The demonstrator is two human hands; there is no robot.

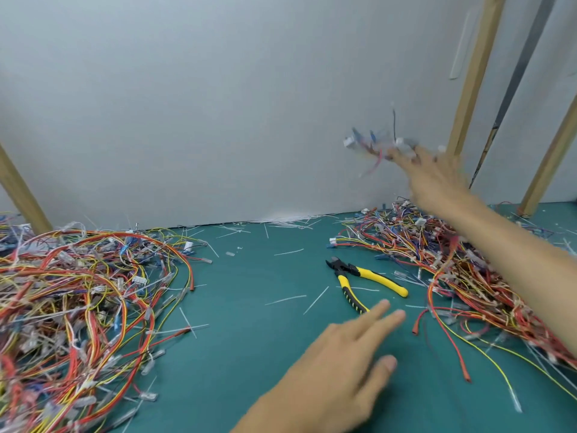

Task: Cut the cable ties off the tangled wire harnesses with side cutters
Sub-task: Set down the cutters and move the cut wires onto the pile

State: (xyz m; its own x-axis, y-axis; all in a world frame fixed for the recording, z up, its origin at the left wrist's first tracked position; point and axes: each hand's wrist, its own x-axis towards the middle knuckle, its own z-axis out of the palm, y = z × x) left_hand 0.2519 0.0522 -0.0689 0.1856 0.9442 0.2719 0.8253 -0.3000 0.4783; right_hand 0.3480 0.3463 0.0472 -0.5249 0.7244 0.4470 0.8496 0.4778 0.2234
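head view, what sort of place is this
Probably a workbench for wire-harness rework: a green mat, a heap of tangled harnesses at left and another heap at right, yellow-handled side cutters lying between them, and cut cable-tie scraps scattered about.

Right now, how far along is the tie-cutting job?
Done: cut white tie pieces litter the green mat. In hand: the right hand is raised with a small blurred harness at its fingertips, grip unclear. The side cutters lie on the mat, with the open left hand beside their handles. Left: the left pile and right pile; which is finished I cannot tell.
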